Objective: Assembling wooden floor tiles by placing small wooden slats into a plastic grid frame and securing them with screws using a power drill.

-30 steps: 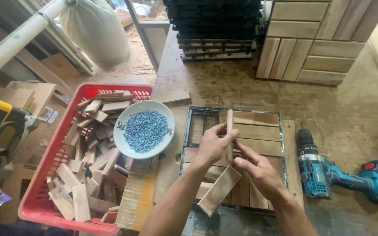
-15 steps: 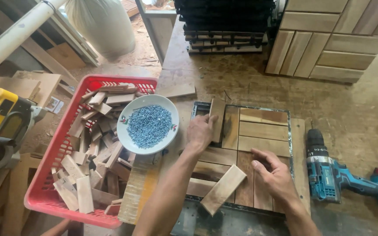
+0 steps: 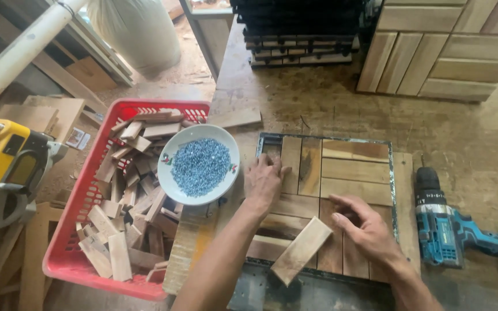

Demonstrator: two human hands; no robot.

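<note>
The loose slat lies slanted between the 2 hands, nearer the right hand, while both it and the left hand rest flat and open on the tile, gripping nothing.

both hands on slatted wooden tile

My left hand covers the slat end at the tile frame's upper left corner. The cordless drill runs off the right edge. The yellow saw is cut at the left edge. The bowl's blue-grey bits, probably screws, are too small to tell.
</note>
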